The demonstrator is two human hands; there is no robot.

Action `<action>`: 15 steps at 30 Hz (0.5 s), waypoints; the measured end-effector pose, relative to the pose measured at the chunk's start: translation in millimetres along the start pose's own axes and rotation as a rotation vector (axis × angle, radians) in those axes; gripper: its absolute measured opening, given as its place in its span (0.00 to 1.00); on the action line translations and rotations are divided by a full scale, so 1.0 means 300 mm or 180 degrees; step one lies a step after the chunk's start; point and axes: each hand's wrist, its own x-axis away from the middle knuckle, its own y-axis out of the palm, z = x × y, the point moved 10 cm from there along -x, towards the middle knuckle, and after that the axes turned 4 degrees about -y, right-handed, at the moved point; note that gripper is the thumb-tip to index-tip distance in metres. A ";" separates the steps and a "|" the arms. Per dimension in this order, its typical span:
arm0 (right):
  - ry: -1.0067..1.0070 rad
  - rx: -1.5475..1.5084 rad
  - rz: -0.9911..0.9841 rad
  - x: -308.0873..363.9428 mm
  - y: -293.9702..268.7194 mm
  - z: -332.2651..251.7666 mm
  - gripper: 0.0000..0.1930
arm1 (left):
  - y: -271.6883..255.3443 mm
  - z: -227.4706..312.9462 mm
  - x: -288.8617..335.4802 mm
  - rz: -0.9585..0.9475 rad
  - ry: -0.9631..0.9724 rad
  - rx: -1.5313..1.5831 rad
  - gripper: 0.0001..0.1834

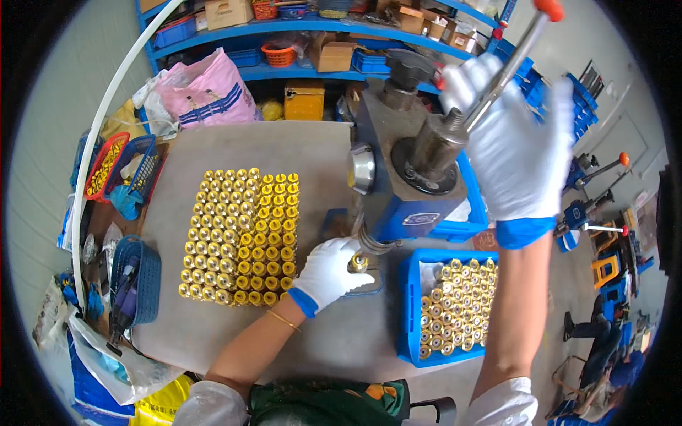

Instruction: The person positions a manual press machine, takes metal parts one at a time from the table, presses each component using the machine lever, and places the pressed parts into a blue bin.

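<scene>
My left hand (328, 273), in a white glove with a blue cuff, is closed on a small brass fitting (359, 263). It holds the fitting just below the ram of a blue-grey hand press (415, 163). My right hand (522, 145), also gloved and slightly blurred, is raised at the press's right side. Its thumb and fingers are spread, and the press's steel lever (508, 67) crosses in front of the fingers. Whether they touch the lever I cannot tell. Left of my left hand, upright brass fittings (220, 238) stand in a tight block of rows.
A blue crate (410, 312) of brass fittings sits right of my left hand. Baskets (135, 284) with tools and small yellow parts line the grey table's (320, 156) left side. Behind stand a pink sack (206, 92) and blue shelving (305, 28). Other presses (579, 213) are at right.
</scene>
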 end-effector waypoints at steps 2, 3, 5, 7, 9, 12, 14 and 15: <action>-0.0207 0.0079 -0.0259 0.100 0.026 -0.126 0.29 | 0.031 -0.046 -0.003 -0.0175 -0.0192 0.0049 0.26; -0.0501 0.0617 -0.0491 0.212 0.023 -0.247 0.31 | 0.060 -0.046 -0.021 -0.0325 -0.0328 0.0128 0.25; -0.0302 0.1383 -0.0471 0.336 -0.049 -0.269 0.32 | 0.033 -0.011 -0.020 0.0199 -0.0103 0.0299 0.17; 0.0061 0.2955 -0.0471 0.605 -0.077 -0.255 0.35 | 0.057 -0.007 -0.036 0.0122 -0.0095 0.0503 0.16; 0.0425 0.4500 -0.0438 0.665 -0.062 -0.146 0.39 | 0.075 -0.002 -0.040 -0.0014 -0.0121 0.0566 0.17; 0.1054 0.5634 -0.0266 0.697 -0.204 -0.028 0.43 | 0.097 -0.061 -0.016 -0.0074 -0.0409 0.1021 0.19; 0.1288 0.5298 -0.0099 0.704 -0.303 0.045 0.44 | 0.098 -0.067 -0.015 0.0030 -0.0334 0.0758 0.20; 0.1313 0.5224 -0.0090 0.694 -0.302 0.052 0.44 | 0.087 -0.061 -0.011 0.0139 -0.0264 0.0498 0.20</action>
